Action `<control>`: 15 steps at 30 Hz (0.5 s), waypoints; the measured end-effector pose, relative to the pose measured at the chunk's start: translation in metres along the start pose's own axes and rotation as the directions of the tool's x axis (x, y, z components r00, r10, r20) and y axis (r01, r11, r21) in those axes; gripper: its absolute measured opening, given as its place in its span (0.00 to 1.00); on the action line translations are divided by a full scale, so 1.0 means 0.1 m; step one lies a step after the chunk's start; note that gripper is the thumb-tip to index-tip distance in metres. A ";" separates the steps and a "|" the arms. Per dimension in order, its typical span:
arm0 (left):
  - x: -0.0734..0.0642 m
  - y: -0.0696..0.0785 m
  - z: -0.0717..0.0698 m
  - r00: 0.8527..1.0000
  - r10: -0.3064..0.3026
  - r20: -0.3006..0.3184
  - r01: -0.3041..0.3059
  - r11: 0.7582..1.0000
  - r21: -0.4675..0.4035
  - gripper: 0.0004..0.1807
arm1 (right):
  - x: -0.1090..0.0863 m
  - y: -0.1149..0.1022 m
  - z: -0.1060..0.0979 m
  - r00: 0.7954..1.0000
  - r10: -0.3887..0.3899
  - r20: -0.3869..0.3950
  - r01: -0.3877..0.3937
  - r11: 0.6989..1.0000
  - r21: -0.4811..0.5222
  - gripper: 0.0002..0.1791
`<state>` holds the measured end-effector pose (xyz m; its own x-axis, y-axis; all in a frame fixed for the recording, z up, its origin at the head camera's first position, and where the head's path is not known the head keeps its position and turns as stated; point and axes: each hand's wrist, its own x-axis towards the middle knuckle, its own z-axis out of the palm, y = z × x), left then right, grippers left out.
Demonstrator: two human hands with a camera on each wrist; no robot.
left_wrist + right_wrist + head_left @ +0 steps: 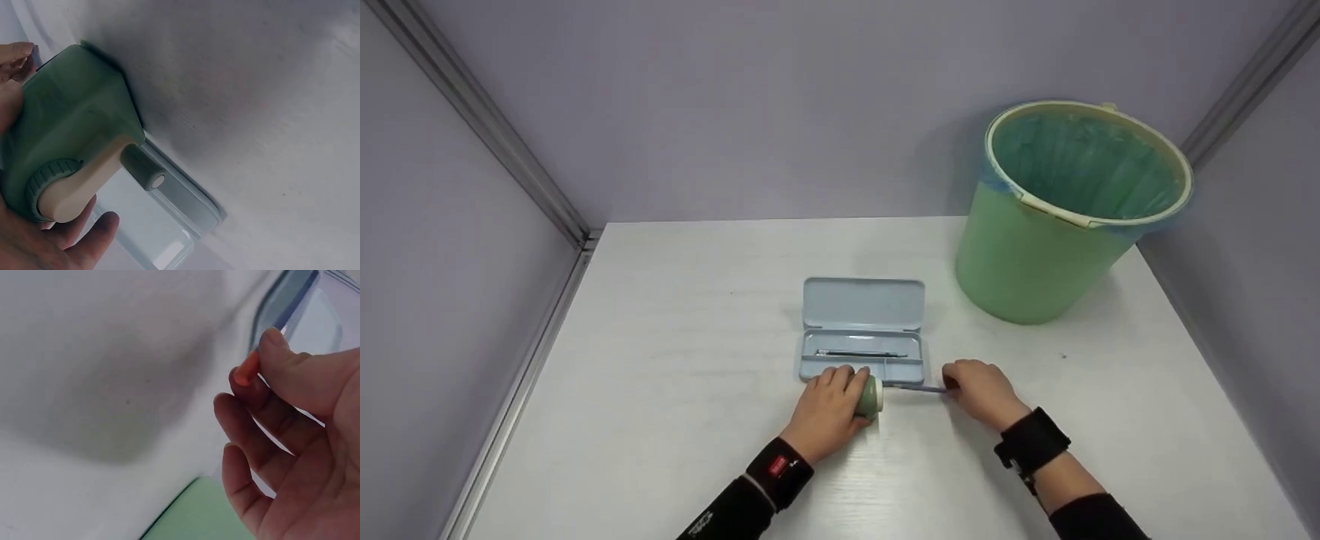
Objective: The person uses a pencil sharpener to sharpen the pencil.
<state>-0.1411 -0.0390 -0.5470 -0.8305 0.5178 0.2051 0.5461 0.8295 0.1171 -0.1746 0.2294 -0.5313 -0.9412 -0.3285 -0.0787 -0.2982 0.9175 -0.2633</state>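
My left hand (823,416) grips a green pencil sharpener (79,107) with a cream crank arm and a green knob, lying close to the table. Toward the sharpener's cream end runs a thin purple-blue pencil (919,388). My right hand (981,391) pinches its rear end between thumb and forefinger. An orange eraser (247,370) shows there in the right wrist view. The pencil's tip is hidden at the sharpener. Just beyond both hands lies a light blue pencil case (862,304), its lid folded back, with one dark slim pencil (861,353) in the long compartment.
A large green bin (1020,259) with a bag liner stands at the back right of the white table (682,330). Grey wall panels (780,112) close off the back and both sides. A tiny dark speck (1063,356) lies right of the case.
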 end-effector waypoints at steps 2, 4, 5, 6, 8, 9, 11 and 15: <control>-0.01 0.01 0.00 1.000 -0.012 0.011 0.012 1.000 -0.007 0.39 | -0.01 -0.02 -0.08 1.000 -0.017 -0.021 0.018 1.000 0.025 0.09; -0.02 0.02 0.00 1.000 -0.018 0.014 0.018 1.000 -0.008 0.39 | 0.00 -0.05 -0.17 0.998 -0.032 -0.047 0.034 0.999 0.031 0.08; -0.02 0.02 0.00 1.000 -0.019 0.013 0.020 1.000 -0.007 0.39 | 0.01 -0.06 -0.21 0.997 -0.045 -0.065 0.047 0.999 0.023 0.08; -0.02 0.02 0.00 1.000 -0.020 0.011 0.020 1.000 -0.008 0.38 | 0.03 -0.08 -0.25 0.995 -0.054 -0.084 0.055 0.998 0.014 0.08; -0.01 0.03 0.00 1.000 -0.021 0.008 0.021 1.000 -0.005 0.38 | 0.10 -0.12 -0.30 0.990 -0.069 -0.121 0.069 0.998 -0.005 0.08; -0.01 0.04 0.01 1.000 -0.023 0.006 0.023 1.000 -0.006 0.38 | 0.14 -0.15 -0.31 0.987 -0.079 -0.140 0.077 0.997 -0.018 0.08; -0.02 0.05 0.01 1.000 -0.025 0.006 0.026 1.000 -0.008 0.38 | 0.24 -0.21 -0.32 0.981 -0.088 -0.174 0.082 0.996 -0.044 0.08; -0.02 0.06 0.02 1.000 -0.026 0.002 0.026 1.000 -0.001 0.37 | 0.49 -0.35 -0.26 0.977 -0.082 -0.195 0.069 0.995 -0.074 0.08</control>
<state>-0.1363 -0.0343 -0.5482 -0.8446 0.4966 0.1999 0.5245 0.8424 0.1234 -0.2140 0.1870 -0.5011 -0.9263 -0.3528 0.1321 -0.3733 0.9067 -0.1964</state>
